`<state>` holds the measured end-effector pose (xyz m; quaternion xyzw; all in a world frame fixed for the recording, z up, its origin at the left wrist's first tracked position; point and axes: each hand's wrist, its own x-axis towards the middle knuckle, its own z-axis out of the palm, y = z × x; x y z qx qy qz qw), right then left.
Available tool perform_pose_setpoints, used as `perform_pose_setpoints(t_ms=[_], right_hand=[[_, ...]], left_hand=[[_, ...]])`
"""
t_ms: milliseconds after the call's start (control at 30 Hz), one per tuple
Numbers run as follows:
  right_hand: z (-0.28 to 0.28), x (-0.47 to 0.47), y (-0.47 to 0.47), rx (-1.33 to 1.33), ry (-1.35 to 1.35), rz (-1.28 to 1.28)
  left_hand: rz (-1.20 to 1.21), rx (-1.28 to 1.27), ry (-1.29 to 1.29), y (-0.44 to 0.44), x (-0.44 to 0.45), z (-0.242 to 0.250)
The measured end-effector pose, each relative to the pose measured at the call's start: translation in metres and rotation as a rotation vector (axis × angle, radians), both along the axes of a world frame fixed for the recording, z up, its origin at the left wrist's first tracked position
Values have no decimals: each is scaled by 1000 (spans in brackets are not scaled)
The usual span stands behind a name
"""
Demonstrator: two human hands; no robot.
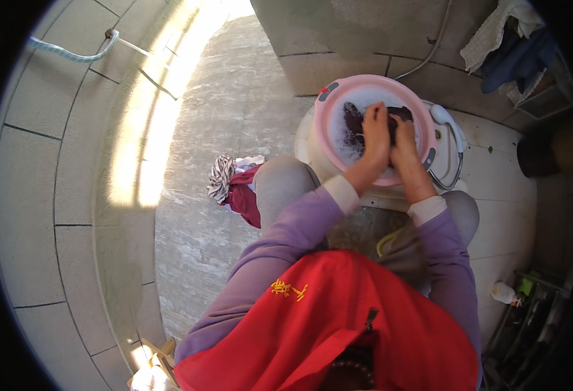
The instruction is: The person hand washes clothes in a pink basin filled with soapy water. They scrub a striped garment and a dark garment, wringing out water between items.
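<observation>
In front of me stands a pink plastic basin point(323, 132) holding foamy, soapy water point(335, 132). A dark wet cloth point(352, 119) lies in the suds, bunched up on both sides of my hands. My left hand point(376, 132) and my right hand point(404, 134) are close together over the basin, fingers bent onto the dark cloth. Both seem to grip its middle, though the palms and much of the fingers' undersides are hidden.
A shower head point(443, 115) with a metal hose lies right of the basin. Clothes point(241, 193) are heaped on the floor by my left knee. Cloths point(521, 58) hang at the upper right; a white bottle point(502, 293) stands near a dark rack point(526, 317).
</observation>
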<state>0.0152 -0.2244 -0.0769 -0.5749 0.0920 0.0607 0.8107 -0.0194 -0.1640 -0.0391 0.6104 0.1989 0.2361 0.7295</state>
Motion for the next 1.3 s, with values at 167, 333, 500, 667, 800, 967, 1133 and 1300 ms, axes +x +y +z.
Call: perform_pose_setpoints(t_ms=[167,333,500,667,800,967,1133,1300], right_hand=[[17,20,-17,250,341,-63],[37,5,2,1,31,-32],[37,2,5,4,-77,59],[12,10,-7,-580,-125,255],[4,3,-24,-1227,-257,598],[-11,1,-38,-1532,-279,505],[-60,1,-25,-1509,-267,819],[-67,20,-24,-1440,-226,902]], left_hand=[[-37,362,-149,-20,-18,-11],[-185,428,47,4,-16,-8],[-324,779,57,30,-11,-4],[-436,774,337,47,-10,-8],[-471,1074,556,60,-12,-29],[-610,1224,533,43,-23,-80],[-767,1324,531,34,-22,-107],[-946,1133,768,58,16,-78]])
